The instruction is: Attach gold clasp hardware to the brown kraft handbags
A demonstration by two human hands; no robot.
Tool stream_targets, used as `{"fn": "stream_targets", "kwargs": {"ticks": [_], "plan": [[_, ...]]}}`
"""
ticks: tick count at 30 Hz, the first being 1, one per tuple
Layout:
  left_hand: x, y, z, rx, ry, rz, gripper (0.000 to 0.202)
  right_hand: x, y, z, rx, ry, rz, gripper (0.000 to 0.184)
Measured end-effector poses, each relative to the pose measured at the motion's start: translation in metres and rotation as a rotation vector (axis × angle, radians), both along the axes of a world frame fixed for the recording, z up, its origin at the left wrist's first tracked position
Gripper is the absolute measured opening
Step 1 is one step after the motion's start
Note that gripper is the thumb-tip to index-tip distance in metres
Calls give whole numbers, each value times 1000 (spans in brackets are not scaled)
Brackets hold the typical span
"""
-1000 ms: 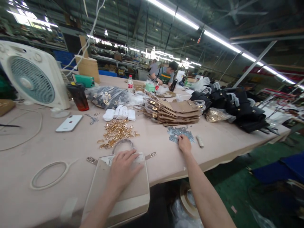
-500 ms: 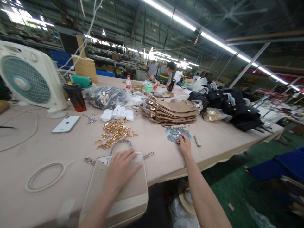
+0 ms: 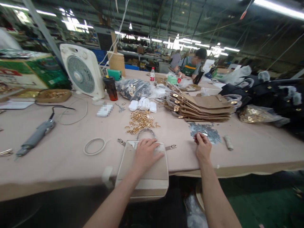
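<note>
1. You have one view only: the head camera, worn above the table's near edge point(image 3: 71, 183).
2. It faces forward and down, along the table toward the far end.
3. It sits close: your forearms enter from the bottom edge.

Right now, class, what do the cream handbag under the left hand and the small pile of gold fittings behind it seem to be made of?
The cream handbag looks like smooth leather or an imitation: matte, stiff panels, folded edges. The gold fittings look like polished, plated metal: bright glints, hard small shapes. The left hand lies flat on the bag.
</note>
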State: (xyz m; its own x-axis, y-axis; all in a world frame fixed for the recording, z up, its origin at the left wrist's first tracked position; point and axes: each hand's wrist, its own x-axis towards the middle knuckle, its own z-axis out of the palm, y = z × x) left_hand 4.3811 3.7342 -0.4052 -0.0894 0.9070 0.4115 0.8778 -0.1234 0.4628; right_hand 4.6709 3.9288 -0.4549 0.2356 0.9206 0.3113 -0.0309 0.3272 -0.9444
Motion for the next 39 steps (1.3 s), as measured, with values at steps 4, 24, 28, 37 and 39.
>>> {"fn": "stream_targets", "kwargs": {"ticks": [4, 24, 28, 37, 39], "plan": [[0, -1, -1, -2, 4, 1, 40, -59, -52, 4, -63, 28, 214, 33], [-2, 1, -5, 11, -3, -8, 37, -119, -113, 27, -31, -424, 622, 17], [-3, 3, -7, -7, 10, -13, 34, -118, -112, 24, -54, -361, 568, 17], [-3, 3, -4, -26, -6, -8, 31, -114, -111, 26, -46, -388, 591, 19], [-2, 3, -4, -29, -9, -5, 30, -114, -112, 26, -34, -417, 619, 20]]}}
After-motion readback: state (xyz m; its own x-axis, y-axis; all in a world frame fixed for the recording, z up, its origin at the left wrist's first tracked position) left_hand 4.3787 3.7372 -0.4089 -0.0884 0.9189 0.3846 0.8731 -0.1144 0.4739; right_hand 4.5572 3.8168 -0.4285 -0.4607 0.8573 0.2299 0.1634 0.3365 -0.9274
